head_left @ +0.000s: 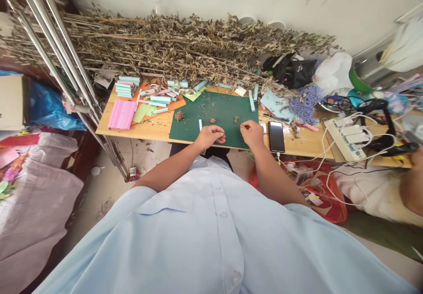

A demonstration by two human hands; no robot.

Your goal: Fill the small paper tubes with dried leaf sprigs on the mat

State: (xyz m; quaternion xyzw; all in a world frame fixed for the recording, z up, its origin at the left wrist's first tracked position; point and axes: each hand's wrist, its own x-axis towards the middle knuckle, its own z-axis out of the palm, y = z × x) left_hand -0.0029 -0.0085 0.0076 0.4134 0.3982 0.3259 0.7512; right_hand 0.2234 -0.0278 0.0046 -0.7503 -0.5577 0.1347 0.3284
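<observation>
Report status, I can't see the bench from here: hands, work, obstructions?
Left hand pinching dried plant bits, right hand closed, contents unclear. Both over the green cutting mat. Crumb piles on mat, phone beside right hand.

One green mat (214, 109), one phone (276, 136), three dried clumps (179, 115), two hands (211, 135).
</observation>
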